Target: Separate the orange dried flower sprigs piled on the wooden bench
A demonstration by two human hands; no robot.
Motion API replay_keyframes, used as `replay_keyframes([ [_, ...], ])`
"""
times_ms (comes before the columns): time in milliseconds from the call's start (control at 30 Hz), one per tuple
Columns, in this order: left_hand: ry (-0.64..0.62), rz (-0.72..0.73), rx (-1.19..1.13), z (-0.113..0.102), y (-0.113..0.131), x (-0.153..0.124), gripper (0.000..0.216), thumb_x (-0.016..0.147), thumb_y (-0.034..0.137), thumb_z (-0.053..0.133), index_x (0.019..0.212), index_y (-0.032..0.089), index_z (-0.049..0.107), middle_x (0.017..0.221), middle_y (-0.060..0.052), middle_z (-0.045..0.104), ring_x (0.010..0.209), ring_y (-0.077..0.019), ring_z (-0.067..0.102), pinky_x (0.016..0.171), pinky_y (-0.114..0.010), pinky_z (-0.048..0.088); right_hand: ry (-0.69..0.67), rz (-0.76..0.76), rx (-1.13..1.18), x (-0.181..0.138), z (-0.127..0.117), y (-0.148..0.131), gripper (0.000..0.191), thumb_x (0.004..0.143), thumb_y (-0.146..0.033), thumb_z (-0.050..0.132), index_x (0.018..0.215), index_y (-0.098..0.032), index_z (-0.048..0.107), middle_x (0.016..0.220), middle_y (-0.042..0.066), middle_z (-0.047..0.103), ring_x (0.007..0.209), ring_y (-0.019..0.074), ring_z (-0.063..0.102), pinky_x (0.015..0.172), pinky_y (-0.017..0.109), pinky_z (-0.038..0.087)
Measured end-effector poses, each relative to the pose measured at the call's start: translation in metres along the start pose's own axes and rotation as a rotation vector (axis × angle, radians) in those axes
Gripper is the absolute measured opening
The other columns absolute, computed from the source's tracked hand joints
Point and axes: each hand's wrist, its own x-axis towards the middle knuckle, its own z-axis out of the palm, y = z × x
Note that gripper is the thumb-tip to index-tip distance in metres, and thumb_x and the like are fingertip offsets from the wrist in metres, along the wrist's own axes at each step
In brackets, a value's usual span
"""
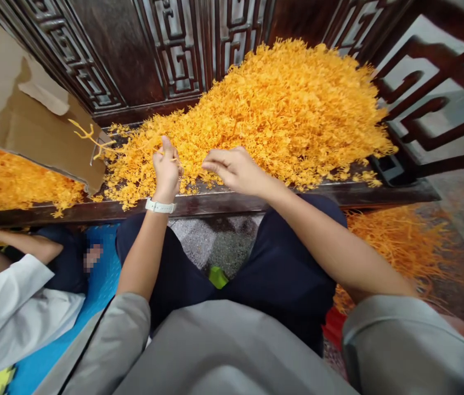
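Note:
My left hand, with a pale watch strap at the wrist, is closed with the thumb pointing up. It grips a branching orange sprig, which looks like plastic and sticks out to the left. Just to the right, my right hand is pinched, fingertips pointing at the left hand. Whatever sits in that pinch is too small to make out. Both hands are over the front of a large heap of small orange flower-like pieces, apart from each other.
The heap lies on a dark wooden bench with a carved back. At the left, a cardboard piece stands before more orange pieces. Another person's arm is at lower left, over a blue mat. Orange strands lie on the right floor.

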Motion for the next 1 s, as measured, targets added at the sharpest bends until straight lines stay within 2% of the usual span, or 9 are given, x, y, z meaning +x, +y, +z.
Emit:
replay_keyframes([
  [133,0.095,-0.108,-0.088,-0.025,0.004,0.027,0.057,0.109,0.055,0.052,0.065,0.021,0.037,0.045,0.01,0.02,0.035,-0.0046,0.014,0.038,-0.022,0.011,0.408,0.024,0.103,-0.005,-0.024,0.006,0.055,0.108,-0.071,0.041,0.094,-0.022,0.063,0.08,0.003,0.058,0.069,0.0156,0.054,0.068,0.032,0.044],
  [267,0.03,-0.162,-0.187,-0.028,0.016,0.028,0.057,0.111,0.055,0.05,0.067,0.021,0.037,0.045,0.01,0.017,0.034,-0.0048,0.015,0.038,-0.021,0.014,0.497,0.104,0.064,-0.012,-0.044,0.051,0.062,0.098,-0.077,0.058,0.135,-0.026,0.059,0.088,0.004,0.064,0.069,0.0163,0.057,0.066,0.033,0.047],
  [367,0.0,-0.166,-0.188,-0.016,0.016,0.018,0.057,0.108,0.056,0.055,0.067,0.021,0.037,0.045,0.011,0.018,0.034,-0.0045,0.016,0.038,-0.021,0.014,0.434,0.16,-0.045,-0.017,-0.046,0.062,0.081,0.093,-0.08,0.063,0.151,-0.024,0.05,0.097,0.005,0.067,0.074,0.0169,0.061,0.071,0.034,0.049],
  [467,-0.025,-0.159,-0.168,-0.005,0.011,0.01,0.059,0.107,0.06,0.055,0.066,0.021,0.036,0.045,0.01,0.018,0.033,-0.0047,0.015,0.037,-0.021,0.014,0.176,0.225,-0.065,-0.019,-0.033,0.037,0.066,0.103,-0.076,0.051,0.132,-0.019,0.066,0.092,0.006,0.07,0.077,0.0184,0.064,0.075,0.033,0.048],
  [600,-0.038,-0.14,-0.131,0.002,0.005,0.003,0.061,0.105,0.062,0.055,0.065,0.02,0.037,0.044,0.01,0.02,0.033,-0.0046,0.016,0.037,-0.021,0.013,-0.08,0.207,-0.087,-0.017,-0.005,0.006,0.05,0.103,-0.06,0.062,0.123,-0.014,0.071,0.082,0.006,0.07,0.072,0.0185,0.06,0.072,0.031,0.042],
  [700,-0.046,-0.136,-0.131,0.003,0.002,0.002,0.06,0.107,0.06,0.053,0.065,0.02,0.038,0.045,0.011,0.02,0.033,-0.0039,0.016,0.038,-0.02,0.013,-0.061,0.053,-0.046,-0.015,0.009,0.003,0.022,0.106,-0.031,0.057,0.107,-0.016,0.074,0.088,0.007,0.074,0.076,0.0171,0.063,0.075,0.03,0.043],
  [800,-0.065,-0.19,-0.161,-0.002,-0.002,0.009,0.057,0.109,0.055,0.052,0.067,0.02,0.037,0.046,0.011,0.02,0.034,-0.0041,0.017,0.038,-0.019,0.015,-0.028,-0.095,0.137,-0.017,0.007,-0.017,0.021,0.101,-0.016,0.054,0.09,-0.016,0.072,0.082,0.004,0.073,0.074,0.014,0.064,0.072,0.027,0.045],
  [933,0.028,-0.2,-0.183,-0.015,-0.003,0.021,0.056,0.109,0.052,0.055,0.067,0.02,0.036,0.046,0.011,0.02,0.034,-0.0042,0.016,0.037,-0.019,0.014,-0.154,-0.235,0.545,-0.023,-0.016,-0.062,0.026,0.104,-0.018,0.055,0.085,-0.018,0.072,0.074,0.0,0.069,0.064,0.0097,0.063,0.065,0.023,0.05],
  [1000,-0.065,-0.287,-0.203,-0.021,0.003,0.022,0.057,0.109,0.052,0.054,0.066,0.02,0.035,0.046,0.011,0.019,0.034,-0.0045,0.015,0.037,-0.019,0.017,-0.016,-0.191,0.639,-0.023,-0.03,-0.058,0.018,0.105,-0.03,0.063,0.093,-0.022,0.075,0.077,0.0,0.069,0.062,0.0096,0.062,0.061,0.023,0.052],
])
